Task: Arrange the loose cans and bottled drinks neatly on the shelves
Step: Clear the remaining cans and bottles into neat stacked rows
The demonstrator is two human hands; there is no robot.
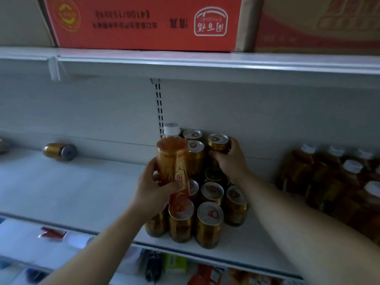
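- A white store shelf (72,192) with a grey back wall, in dim light.
- The left hand (152,190) grips an amber drink bottle (172,161), white cap up, held above the shelf.
- The right hand (230,159) wraps round an upper gold can (218,144) at the back of the can block (209,221).
- I judge the task partly done: the bottle rows (329,182) stand at the right, and one loose can (59,152) lies on its side far left.

At twelve o'clock I read, roughly, an upside-down "(4100/15499)" on the red carton (144,23); characters on the bottle (171,159) are too blurred.
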